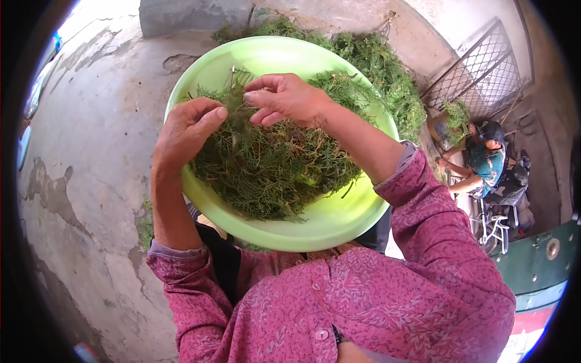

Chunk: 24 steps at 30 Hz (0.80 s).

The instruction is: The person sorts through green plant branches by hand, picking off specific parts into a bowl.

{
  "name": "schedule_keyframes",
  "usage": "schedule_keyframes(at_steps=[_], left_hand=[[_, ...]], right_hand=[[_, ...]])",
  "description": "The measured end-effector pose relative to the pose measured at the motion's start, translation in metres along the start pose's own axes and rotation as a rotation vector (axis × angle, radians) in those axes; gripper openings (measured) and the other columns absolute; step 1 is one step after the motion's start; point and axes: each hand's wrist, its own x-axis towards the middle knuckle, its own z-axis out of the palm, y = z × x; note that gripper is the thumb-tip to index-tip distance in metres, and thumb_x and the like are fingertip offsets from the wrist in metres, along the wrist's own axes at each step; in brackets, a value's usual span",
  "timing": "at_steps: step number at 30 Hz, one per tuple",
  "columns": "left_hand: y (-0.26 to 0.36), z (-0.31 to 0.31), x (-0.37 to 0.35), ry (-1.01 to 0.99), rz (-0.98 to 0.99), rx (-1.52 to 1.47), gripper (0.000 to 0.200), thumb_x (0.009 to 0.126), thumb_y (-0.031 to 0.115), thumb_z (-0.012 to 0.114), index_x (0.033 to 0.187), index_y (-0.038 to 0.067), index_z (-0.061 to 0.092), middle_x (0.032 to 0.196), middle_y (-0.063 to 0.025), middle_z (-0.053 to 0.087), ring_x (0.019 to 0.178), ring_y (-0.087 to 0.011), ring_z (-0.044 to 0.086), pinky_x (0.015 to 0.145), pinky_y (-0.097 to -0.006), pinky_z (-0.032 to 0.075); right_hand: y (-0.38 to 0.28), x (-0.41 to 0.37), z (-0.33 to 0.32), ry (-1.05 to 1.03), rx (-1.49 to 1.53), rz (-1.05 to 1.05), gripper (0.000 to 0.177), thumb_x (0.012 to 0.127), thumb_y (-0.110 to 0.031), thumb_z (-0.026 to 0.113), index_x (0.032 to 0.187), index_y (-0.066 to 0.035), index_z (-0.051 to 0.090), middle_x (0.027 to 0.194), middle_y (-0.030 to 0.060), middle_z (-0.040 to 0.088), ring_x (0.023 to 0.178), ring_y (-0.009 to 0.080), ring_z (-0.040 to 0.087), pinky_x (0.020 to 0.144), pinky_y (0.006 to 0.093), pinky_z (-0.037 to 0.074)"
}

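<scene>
A wide light green basin [284, 238] sits in front of my body, holding a heap of green feathery sprigs [266, 175] with some brownish bits among them. Over the basin's left part, my left hand [192, 127] has its thumb and forefinger pinched together, with thin greenery at their tips. My right hand [284, 100] is just to the right of it, above the heap, its fingers curled round a bit of sprig that is partly blurred. The two hands are a small gap apart.
More leafy branches [387, 78] lie on the floor beyond the basin. At the right a person [487, 160] sits holding greenery, near a metal mesh rack [478, 72]. A green panel [538, 257] stands at the lower right. Cracked concrete floor [91, 151] extends on the left.
</scene>
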Motion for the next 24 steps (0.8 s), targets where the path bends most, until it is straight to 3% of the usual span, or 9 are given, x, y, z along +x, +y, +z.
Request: schedule_keyframes(at_steps=[1, 2, 4, 7, 9, 14, 16, 23, 24], left_hand=[[-0.001, 0.0, 0.0, -0.003, 0.001, -0.015, 0.024, 0.083, 0.022, 0.06, 0.088, -0.001, 0.063, 0.069, 0.0018, 0.056, 0.065, -0.0064, 0.048, 0.059, -0.0232, 0.039], [-0.001, -0.001, 0.0, -0.007, 0.002, -0.03, 0.024, 0.083, 0.022, 0.06, 0.089, -0.001, 0.063, 0.069, 0.0015, 0.056, 0.065, -0.0065, 0.048, 0.059, -0.0233, 0.039], [0.001, -0.003, 0.001, -0.031, -0.012, -0.007, 0.026, 0.083, 0.023, 0.059, 0.091, -0.002, 0.062, 0.074, -0.0013, 0.058, 0.068, -0.0091, 0.052, 0.062, -0.0247, 0.042], [-0.001, -0.003, 0.001, -0.051, -0.026, 0.03, 0.028, 0.083, 0.023, 0.058, 0.094, -0.002, 0.061, 0.078, -0.004, 0.061, 0.07, -0.0117, 0.056, 0.066, -0.026, 0.044], [-0.001, -0.002, 0.002, -0.056, -0.019, 0.045, 0.027, 0.083, 0.023, 0.058, 0.094, -0.001, 0.062, 0.078, -0.0038, 0.061, 0.07, -0.0117, 0.056, 0.066, -0.0259, 0.044], [-0.001, -0.001, 0.001, -0.06, -0.023, 0.038, 0.026, 0.083, 0.024, 0.058, 0.093, 0.0, 0.062, 0.078, -0.0033, 0.06, 0.071, -0.0111, 0.055, 0.067, -0.0259, 0.043], [-0.001, -0.001, -0.001, -0.051, -0.024, 0.028, 0.026, 0.083, 0.024, 0.058, 0.093, 0.0, 0.062, 0.078, -0.0031, 0.06, 0.072, -0.011, 0.055, 0.067, -0.026, 0.043], [-0.002, -0.001, 0.0, -0.046, -0.022, 0.052, 0.025, 0.083, 0.023, 0.058, 0.093, 0.0, 0.062, 0.076, -0.0033, 0.06, 0.071, -0.0112, 0.055, 0.067, -0.0263, 0.044], [-0.001, 0.0, 0.0, -0.047, -0.022, 0.053, 0.025, 0.083, 0.023, 0.058, 0.093, 0.0, 0.062, 0.076, -0.0033, 0.06, 0.071, -0.0112, 0.055, 0.067, -0.0263, 0.044]], right_hand=[[-0.006, -0.006, -0.007, -0.023, -0.177, 0.025, 0.049, 0.081, -0.028, 0.065, 0.116, 0.002, 0.05, 0.104, 0.0175, 0.059, 0.084, 0.0186, 0.063, 0.071, 0.0276, 0.053], [-0.003, -0.011, -0.018, -0.022, -0.179, 0.025, 0.049, 0.081, -0.028, 0.065, 0.116, 0.002, 0.05, 0.104, 0.0175, 0.059, 0.084, 0.0186, 0.063, 0.071, 0.0276, 0.053], [0.018, -0.017, -0.043, -0.11, -0.906, -0.015, 0.058, 0.079, -0.034, 0.066, 0.12, 0.003, 0.047, 0.112, 0.0206, 0.056, 0.096, 0.0243, 0.06, 0.082, 0.0348, 0.051], [0.064, -0.043, -0.045, -0.099, -1.022, 0.009, 0.061, 0.075, -0.032, 0.071, 0.119, 0.002, 0.046, 0.109, 0.0215, 0.055, 0.099, 0.0295, 0.056, 0.084, 0.0395, 0.048], [0.08, -0.056, -0.035, -0.117, -1.185, 0.054, 0.059, 0.071, -0.025, 0.073, 0.115, 0.001, 0.044, 0.1, 0.0215, 0.055, 0.093, 0.0336, 0.056, 0.08, 0.0409, 0.047], [0.099, -0.058, -0.022, -0.04, -1.222, -0.006, 0.051, 0.07, -0.019, 0.073, 0.104, -0.001, 0.04, 0.094, 0.0235, 0.053, 0.086, 0.0398, 0.054, 0.074, 0.0447, 0.046], [0.112, -0.056, -0.031, -0.02, -1.132, -0.229, 0.046, 0.068, -0.017, 0.074, 0.09, 0.001, 0.038, 0.079, 0.0225, 0.053, 0.077, 0.0401, 0.055, 0.068, 0.0448, 0.046], [0.109, -0.057, -0.033, 0.008, -1.015, -0.154, 0.039, 0.067, -0.015, 0.071, 0.086, 0.003, 0.042, 0.07, 0.0209, 0.055, 0.072, 0.0388, 0.057, 0.066, 0.0427, 0.046], [0.105, -0.057, -0.033, 0.022, -0.987, -0.102, 0.036, 0.068, -0.013, 0.07, 0.092, 0.001, 0.047, 0.072, 0.0183, 0.057, 0.07, 0.0335, 0.058, 0.065, 0.0394, 0.046]])
